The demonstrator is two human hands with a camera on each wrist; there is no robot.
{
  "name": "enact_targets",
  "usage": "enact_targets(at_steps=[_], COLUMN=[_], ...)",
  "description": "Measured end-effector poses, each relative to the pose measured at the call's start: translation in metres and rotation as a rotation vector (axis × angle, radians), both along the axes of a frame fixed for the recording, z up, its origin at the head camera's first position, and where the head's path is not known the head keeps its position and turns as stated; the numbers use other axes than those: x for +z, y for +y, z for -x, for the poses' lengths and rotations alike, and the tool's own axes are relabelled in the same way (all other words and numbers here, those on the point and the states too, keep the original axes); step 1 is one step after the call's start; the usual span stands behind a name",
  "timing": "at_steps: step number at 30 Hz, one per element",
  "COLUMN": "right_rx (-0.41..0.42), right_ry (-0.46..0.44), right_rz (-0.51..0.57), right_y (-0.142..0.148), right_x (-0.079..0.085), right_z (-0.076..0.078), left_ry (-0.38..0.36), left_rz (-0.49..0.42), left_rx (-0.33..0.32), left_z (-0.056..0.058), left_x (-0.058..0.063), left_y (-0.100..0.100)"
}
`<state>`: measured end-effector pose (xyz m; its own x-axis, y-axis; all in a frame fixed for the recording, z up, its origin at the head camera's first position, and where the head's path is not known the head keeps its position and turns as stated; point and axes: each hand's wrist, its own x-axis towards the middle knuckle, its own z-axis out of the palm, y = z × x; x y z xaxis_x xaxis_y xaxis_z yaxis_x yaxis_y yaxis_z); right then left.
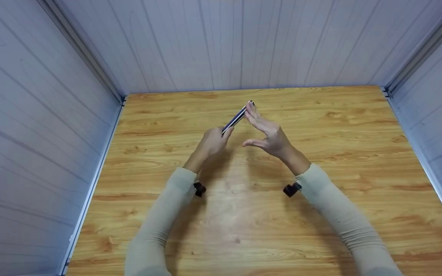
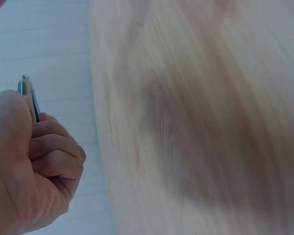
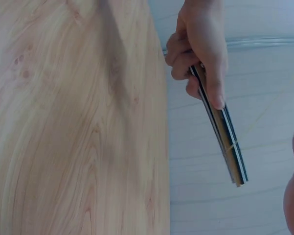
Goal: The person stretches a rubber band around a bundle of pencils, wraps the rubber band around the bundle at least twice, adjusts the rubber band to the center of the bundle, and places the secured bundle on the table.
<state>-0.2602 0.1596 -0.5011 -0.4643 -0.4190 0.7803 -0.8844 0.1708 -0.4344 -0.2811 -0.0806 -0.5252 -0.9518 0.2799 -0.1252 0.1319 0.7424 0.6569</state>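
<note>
My left hand (image 1: 215, 142) grips a bundle of thin sticks (image 1: 235, 120) near one end, its thumb lying along them. Dark, tan and silvery lengths show in the bundle (image 3: 224, 134) in the right wrist view. A thin yellowish band (image 3: 233, 146) crosses it and a fine line runs off toward my right hand. My right hand (image 1: 270, 134) has its fingers straight and thumb spread, with fingertips by the bundle's far end; whether they touch it is unclear. In the left wrist view, my curled left hand (image 2: 39, 161) hides most of the bundle (image 2: 28, 98).
Below the hands lies a wood-grain tabletop (image 1: 236, 222). Pale panelled walls (image 1: 221, 42) enclose its back and both sides. Small black cameras sit at the left wrist (image 1: 199, 189) and right wrist (image 1: 292, 189).
</note>
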Motion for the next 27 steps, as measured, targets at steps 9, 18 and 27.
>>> enact_targets(at_steps=[9,18,27], right_rx=[-0.073,-0.024,0.027], right_ry=[-0.042,-0.269,-0.578], right_rz=[0.123,0.309,0.564], right_y=[0.003,0.006,0.008], right_x=[-0.007,-0.005,0.0], right_z=[0.002,-0.002,-0.006], left_ry=[0.066,0.211,0.408], left_rz=[-0.213,-0.265,-0.278], left_rx=[0.134,0.246,0.229], left_z=[-0.006,-0.011,-0.019], left_x=[-0.006,-0.006,-0.009], left_y=[0.002,0.004,0.008])
